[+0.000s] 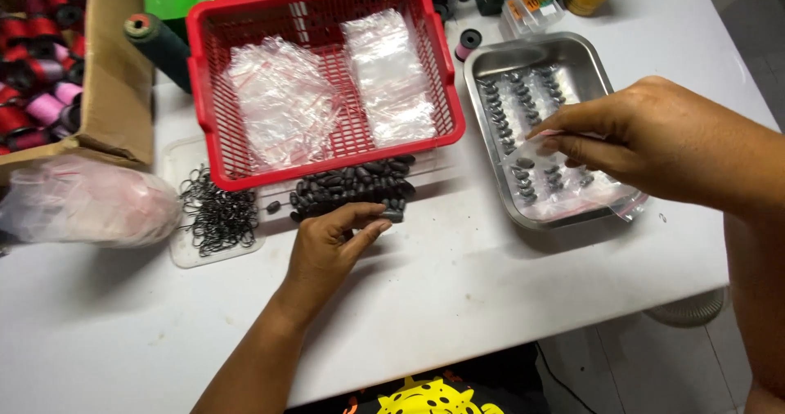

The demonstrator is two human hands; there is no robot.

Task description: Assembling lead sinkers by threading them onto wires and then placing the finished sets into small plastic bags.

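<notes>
Sinkers: dark oval pile on the white table, just in front of the red basket, partly on a clear tray.
Left hand: at the near edge of the pile, fingertips pinched on a few sinkers; best to take only a small count, lifted clear so none roll off.
Bag: small clear one, lying over the right side of the steel tray, some sinkers already inside.
Right hand: fingers pinching the bag's upper edge; worth keeping the mouth wide and tilted toward the left hand.
Steel tray: filled bags in rows along its floor; good to lay the next one flat beside them.
Basket: two stacks of empty clear bags, within easy reach.
Hooks: black wire tangle left of the pile, apart from it; best kept unmixed.
Box: cardboard, thread spools inside, far left.
Risk, as judged: loose sinkers rolling toward the table edge.
</notes>
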